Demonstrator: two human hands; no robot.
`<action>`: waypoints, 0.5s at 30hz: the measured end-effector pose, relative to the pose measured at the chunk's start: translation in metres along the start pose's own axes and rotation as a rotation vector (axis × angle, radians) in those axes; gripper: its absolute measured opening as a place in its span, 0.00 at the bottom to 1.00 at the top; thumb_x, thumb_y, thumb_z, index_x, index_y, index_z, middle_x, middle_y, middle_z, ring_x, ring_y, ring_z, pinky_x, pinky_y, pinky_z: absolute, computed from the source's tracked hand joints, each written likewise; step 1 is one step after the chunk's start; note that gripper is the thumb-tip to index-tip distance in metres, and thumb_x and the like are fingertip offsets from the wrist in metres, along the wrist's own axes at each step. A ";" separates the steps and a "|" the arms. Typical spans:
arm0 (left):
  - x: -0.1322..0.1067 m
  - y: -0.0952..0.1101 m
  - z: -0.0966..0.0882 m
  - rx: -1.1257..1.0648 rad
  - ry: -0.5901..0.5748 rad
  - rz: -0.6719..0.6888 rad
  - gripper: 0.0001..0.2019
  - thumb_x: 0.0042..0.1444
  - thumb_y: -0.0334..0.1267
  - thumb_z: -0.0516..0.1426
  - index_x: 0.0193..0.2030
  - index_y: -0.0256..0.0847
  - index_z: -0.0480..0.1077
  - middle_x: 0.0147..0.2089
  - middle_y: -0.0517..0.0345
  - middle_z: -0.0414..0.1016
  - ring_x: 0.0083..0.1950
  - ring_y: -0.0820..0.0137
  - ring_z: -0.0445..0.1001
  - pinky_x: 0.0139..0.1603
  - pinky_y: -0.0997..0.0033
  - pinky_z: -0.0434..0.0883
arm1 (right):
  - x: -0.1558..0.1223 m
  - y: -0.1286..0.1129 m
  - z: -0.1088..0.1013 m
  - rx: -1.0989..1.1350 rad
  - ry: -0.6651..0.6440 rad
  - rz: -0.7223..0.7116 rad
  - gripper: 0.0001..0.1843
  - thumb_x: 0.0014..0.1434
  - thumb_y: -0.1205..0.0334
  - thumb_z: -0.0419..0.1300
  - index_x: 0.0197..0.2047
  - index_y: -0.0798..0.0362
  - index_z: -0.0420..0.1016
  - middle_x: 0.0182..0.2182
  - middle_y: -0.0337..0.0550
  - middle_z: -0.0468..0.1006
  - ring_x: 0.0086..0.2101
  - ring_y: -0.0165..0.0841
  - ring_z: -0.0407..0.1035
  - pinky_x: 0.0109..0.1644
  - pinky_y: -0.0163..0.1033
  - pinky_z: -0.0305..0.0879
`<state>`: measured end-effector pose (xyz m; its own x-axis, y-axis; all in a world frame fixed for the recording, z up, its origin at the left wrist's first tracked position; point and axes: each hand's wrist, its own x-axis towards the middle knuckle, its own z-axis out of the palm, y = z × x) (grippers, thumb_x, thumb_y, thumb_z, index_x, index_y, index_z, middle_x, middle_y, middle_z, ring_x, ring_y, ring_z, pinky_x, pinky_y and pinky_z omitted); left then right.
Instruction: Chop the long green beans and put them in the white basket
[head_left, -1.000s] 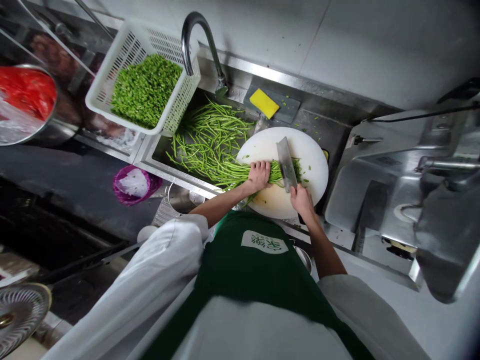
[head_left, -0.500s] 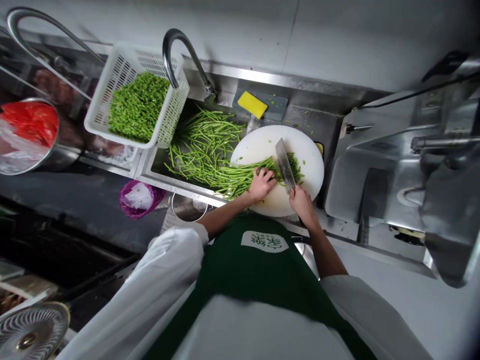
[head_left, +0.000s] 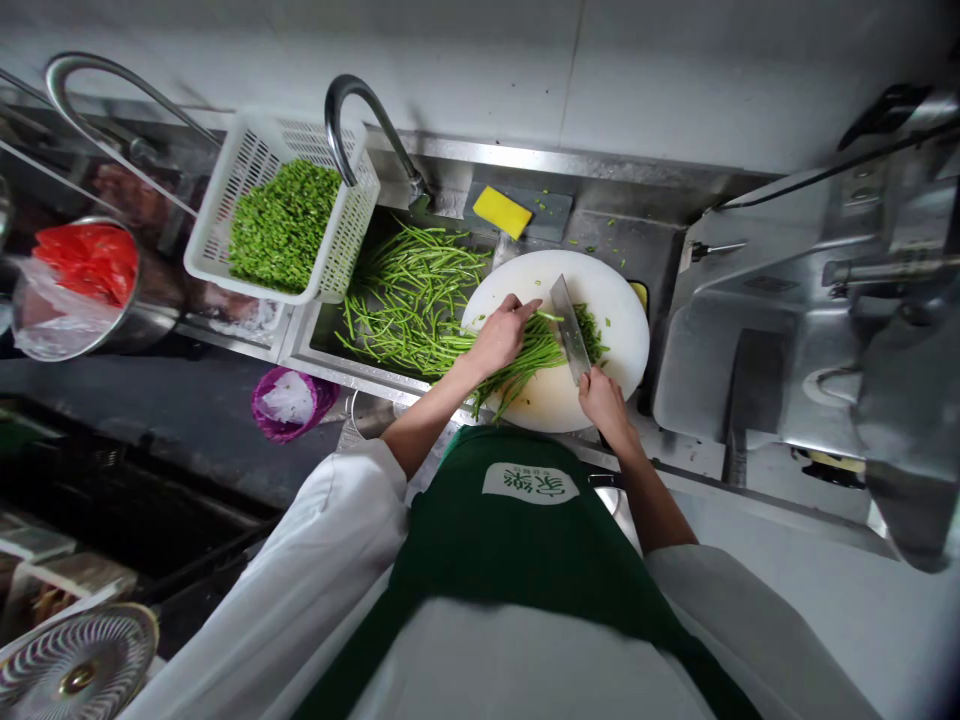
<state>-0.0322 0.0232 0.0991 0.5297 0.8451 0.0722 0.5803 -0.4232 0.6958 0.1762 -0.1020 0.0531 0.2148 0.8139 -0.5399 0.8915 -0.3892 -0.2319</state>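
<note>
My right hand (head_left: 601,400) is wrapped round the handle of a cleaver (head_left: 571,330). The blade stands across a bunch of long thin green stalks (head_left: 538,352) on a round white cutting board (head_left: 517,284). Small chopped green pieces (head_left: 592,335) lie to the right of the blade. Over the bunch, left of the cleaver, is my left hand (head_left: 501,338). Its index finger points right and the other fingers are curled, with a stalk at the fingertips. More whole stalks (head_left: 412,295) fill the sink to the left.
A white plastic basket (head_left: 201,250) of chopped greens (head_left: 285,225) stands at the sink's left, beside a curved faucet (head_left: 379,110). Behind the board a yellow sponge (head_left: 502,211) rests on a grey slab (head_left: 555,215). A purple-lined bin (head_left: 330,400) and a metal pot (head_left: 154,300) are farther left.
My left hand has shifted left and up from beside the blade, its index finger now stretched. The cleaver and my right hand are nearly where they were. The camera view has turned slightly.
</note>
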 end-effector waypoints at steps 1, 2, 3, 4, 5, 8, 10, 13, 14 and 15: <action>0.001 -0.006 0.004 0.060 -0.069 -0.030 0.19 0.73 0.38 0.49 0.64 0.39 0.72 0.47 0.49 0.74 0.44 0.64 0.77 0.51 0.65 0.73 | 0.000 0.000 0.000 -0.005 -0.001 0.003 0.20 0.75 0.59 0.45 0.58 0.60 0.71 0.46 0.60 0.81 0.48 0.46 0.76 0.51 0.42 0.65; 0.001 -0.011 0.010 0.104 -0.118 -0.065 0.20 0.72 0.35 0.48 0.65 0.39 0.72 0.46 0.49 0.74 0.44 0.64 0.77 0.51 0.66 0.73 | 0.000 0.000 0.000 -0.009 -0.002 0.005 0.20 0.75 0.59 0.45 0.58 0.60 0.71 0.46 0.60 0.81 0.48 0.46 0.76 0.51 0.42 0.65; 0.000 -0.015 0.016 0.136 -0.140 -0.102 0.21 0.71 0.32 0.49 0.65 0.39 0.71 0.47 0.48 0.74 0.44 0.63 0.77 0.50 0.66 0.73 | -0.001 -0.001 0.000 -0.011 -0.002 0.006 0.20 0.75 0.59 0.45 0.58 0.60 0.71 0.47 0.60 0.81 0.48 0.45 0.76 0.51 0.42 0.65; -0.001 -0.017 0.022 0.162 -0.135 -0.141 0.21 0.69 0.31 0.49 0.66 0.39 0.71 0.47 0.48 0.75 0.45 0.63 0.78 0.51 0.66 0.73 | -0.001 -0.001 -0.001 -0.011 -0.002 0.004 0.20 0.75 0.59 0.45 0.58 0.59 0.71 0.47 0.60 0.81 0.48 0.45 0.76 0.51 0.42 0.65; -0.003 -0.019 0.027 0.183 -0.111 -0.178 0.21 0.68 0.30 0.50 0.65 0.39 0.71 0.48 0.48 0.77 0.46 0.62 0.78 0.52 0.65 0.73 | -0.001 -0.001 -0.001 -0.009 -0.001 -0.001 0.20 0.75 0.59 0.45 0.58 0.59 0.71 0.47 0.60 0.81 0.49 0.45 0.76 0.51 0.41 0.65; -0.007 -0.022 0.036 0.220 -0.026 -0.262 0.15 0.66 0.31 0.54 0.57 0.40 0.76 0.49 0.49 0.80 0.48 0.61 0.78 0.56 0.62 0.72 | -0.002 -0.002 -0.001 -0.005 0.004 -0.013 0.20 0.75 0.59 0.44 0.57 0.59 0.71 0.47 0.60 0.81 0.49 0.45 0.76 0.51 0.41 0.65; -0.009 -0.025 0.038 0.225 0.015 -0.292 0.11 0.66 0.32 0.56 0.50 0.41 0.78 0.47 0.50 0.82 0.49 0.60 0.77 0.57 0.59 0.71 | -0.002 -0.002 -0.002 -0.006 0.002 -0.013 0.20 0.75 0.60 0.44 0.57 0.59 0.72 0.47 0.60 0.81 0.49 0.45 0.75 0.52 0.41 0.64; -0.014 -0.028 0.039 0.254 0.052 -0.326 0.08 0.66 0.35 0.57 0.47 0.41 0.78 0.47 0.49 0.82 0.52 0.58 0.75 0.59 0.56 0.71 | -0.002 -0.003 -0.003 -0.006 -0.008 -0.009 0.20 0.75 0.60 0.45 0.56 0.59 0.72 0.46 0.60 0.81 0.49 0.45 0.75 0.52 0.42 0.64; -0.015 -0.028 0.040 0.276 0.061 -0.337 0.09 0.66 0.37 0.58 0.48 0.41 0.78 0.49 0.48 0.81 0.53 0.56 0.74 0.60 0.54 0.70 | -0.003 -0.003 -0.004 -0.005 -0.012 -0.009 0.20 0.75 0.59 0.45 0.57 0.59 0.72 0.46 0.60 0.81 0.49 0.46 0.75 0.53 0.42 0.64; -0.017 -0.027 0.040 0.299 0.073 -0.343 0.11 0.66 0.39 0.59 0.51 0.41 0.77 0.52 0.47 0.80 0.56 0.55 0.73 0.61 0.53 0.69 | -0.003 -0.004 -0.004 -0.005 -0.015 -0.005 0.20 0.75 0.59 0.45 0.57 0.60 0.71 0.46 0.60 0.80 0.49 0.46 0.75 0.53 0.42 0.64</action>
<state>-0.0324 0.0074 0.0503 0.2370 0.9691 -0.0690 0.8731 -0.1813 0.4525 0.1737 -0.1012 0.0589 0.2044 0.8094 -0.5506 0.8947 -0.3826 -0.2304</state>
